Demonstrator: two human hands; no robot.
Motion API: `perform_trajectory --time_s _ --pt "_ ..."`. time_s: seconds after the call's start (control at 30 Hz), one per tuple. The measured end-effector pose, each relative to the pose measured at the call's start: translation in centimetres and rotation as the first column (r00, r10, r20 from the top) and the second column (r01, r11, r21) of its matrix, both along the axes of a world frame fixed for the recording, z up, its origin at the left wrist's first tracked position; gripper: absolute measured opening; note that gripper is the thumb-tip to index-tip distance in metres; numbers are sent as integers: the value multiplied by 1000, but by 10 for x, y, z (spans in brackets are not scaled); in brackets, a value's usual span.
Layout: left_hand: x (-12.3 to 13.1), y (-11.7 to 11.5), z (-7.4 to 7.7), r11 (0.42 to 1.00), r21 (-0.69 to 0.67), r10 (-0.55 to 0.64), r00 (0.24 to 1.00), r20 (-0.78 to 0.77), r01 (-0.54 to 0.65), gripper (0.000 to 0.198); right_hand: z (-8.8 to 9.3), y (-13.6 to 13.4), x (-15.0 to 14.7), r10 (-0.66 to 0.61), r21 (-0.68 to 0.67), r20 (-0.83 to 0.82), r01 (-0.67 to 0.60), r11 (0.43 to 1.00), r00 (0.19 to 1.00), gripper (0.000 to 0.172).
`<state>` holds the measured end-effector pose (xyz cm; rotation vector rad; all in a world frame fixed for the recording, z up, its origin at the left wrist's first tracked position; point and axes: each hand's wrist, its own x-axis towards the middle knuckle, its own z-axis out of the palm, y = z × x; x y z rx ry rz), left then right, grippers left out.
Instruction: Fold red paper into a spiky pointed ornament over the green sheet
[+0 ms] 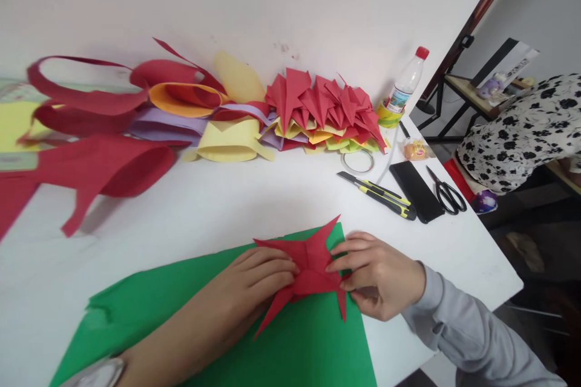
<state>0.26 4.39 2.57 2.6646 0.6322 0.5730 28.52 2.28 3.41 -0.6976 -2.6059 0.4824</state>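
Observation:
A red folded paper shape (308,260) with several pointed tips lies on a green paper sheet (281,351) at the near edge of the white table (218,205). My left hand (258,284) presses on the shape's left side with fingers together and laid flat on it. My right hand (381,275), in a grey sleeve, pinches the shape's right side between thumb and fingers.
Curled red, orange, purple and yellow paper strips (136,115) and a heap of folded red paper pieces (327,106) line the wall. At the right lie a utility knife (376,193), tape ring (357,160), black phone (415,190), scissors (447,193) and a bottle (406,81). A person in floral cloth (521,133) sits beyond.

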Motion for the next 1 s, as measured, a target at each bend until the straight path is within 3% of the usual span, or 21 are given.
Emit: perform_trajectory --time_s 0.13,0.23,0.4,0.73,0.83,1.0 --pt "9 8 13 986 -165 19 1000 0 -19 31 -2 -4 1 -14 13 44 14 1000 999 22" --pt "10 10 19 994 -95 -44 999 27 46 38 -5 -6 0 -22 32 29 21 999 999 23" --pt "3 4 10 999 35 -16 1000 16 16 56 -6 -7 -3 -26 32 16 25 999 1000 22" --pt "9 4 10 985 154 -84 996 13 81 39 -7 -4 -4 -66 -6 10 66 998 998 15" --pt "15 1 14 997 67 -35 999 38 32 34 -6 -5 -5 -87 -5 -19 86 996 996 16" --pt "24 9 18 963 -265 44 999 -14 -46 27 0 -7 -5 -132 -48 -46 130 990 990 13"
